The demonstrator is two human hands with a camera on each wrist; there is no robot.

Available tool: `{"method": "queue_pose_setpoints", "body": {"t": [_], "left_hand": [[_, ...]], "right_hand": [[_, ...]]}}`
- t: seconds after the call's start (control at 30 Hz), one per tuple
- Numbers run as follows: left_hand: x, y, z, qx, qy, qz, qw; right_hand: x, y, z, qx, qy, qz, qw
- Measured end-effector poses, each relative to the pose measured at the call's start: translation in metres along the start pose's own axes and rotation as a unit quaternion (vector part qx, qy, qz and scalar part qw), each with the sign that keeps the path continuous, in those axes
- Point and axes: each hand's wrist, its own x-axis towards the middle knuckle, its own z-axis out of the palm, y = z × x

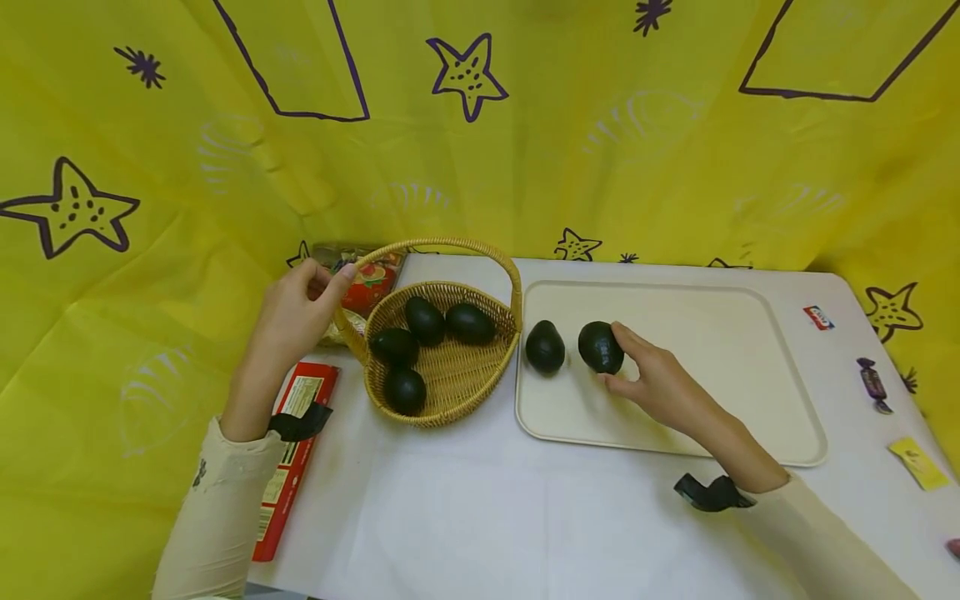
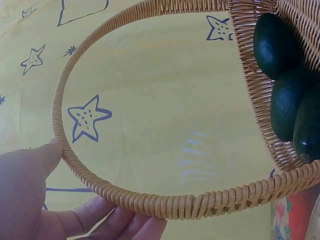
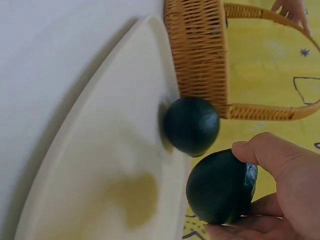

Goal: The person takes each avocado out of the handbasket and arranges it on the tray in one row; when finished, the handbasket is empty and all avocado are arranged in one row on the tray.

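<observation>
My right hand (image 1: pixel 660 385) grips an avocado (image 1: pixel 600 347) between thumb and fingers, over the left part of a cream tray (image 1: pixel 720 358). In the right wrist view this avocado (image 3: pixel 220 187) appears raised off the tray's surface. A second avocado (image 1: pixel 545 347) lies on the tray close to its left edge. My left hand (image 1: pixel 296 308) holds the arched handle (image 2: pixel 150 205) of a wicker basket (image 1: pixel 457 408), thumb on one side and fingers on the other. Several dark green avocados (image 1: pixel 426 322) sit in the basket, mostly along its left and back.
Left of the basket lies a red box (image 1: pixel 296 450), with a red patterned packet (image 1: pixel 375 279) behind it. Small wrapped candies (image 1: pixel 872 385) and a yellow packet (image 1: pixel 918 463) lie right of the tray. A yellow curtain (image 1: pixel 525 167) hangs behind the table.
</observation>
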Motion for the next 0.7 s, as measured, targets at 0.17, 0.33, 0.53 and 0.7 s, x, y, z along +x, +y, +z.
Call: {"method": "queue_pose_setpoints", "body": {"t": [0.17,0.33,0.53,0.7], "left_hand": [[-0.001,0.0,0.0,-0.001,-0.001,0.002,1.0],[0.0,0.0,0.0,0.0,-0.005,0.003,1.0],[0.0,-0.001,0.001,0.001,-0.004,0.005,1.0],[0.0,0.0,0.002,-0.001,0.006,0.006,1.0]], "right_hand": [[0.008,0.015,0.01,0.012,-0.013,0.019,1.0],[0.015,0.023,0.021,0.023,-0.022,0.023,0.999],[0.021,0.028,0.033,0.019,0.0,0.006,1.0],[0.025,0.029,0.038,0.024,0.008,-0.005,1.0]]}}
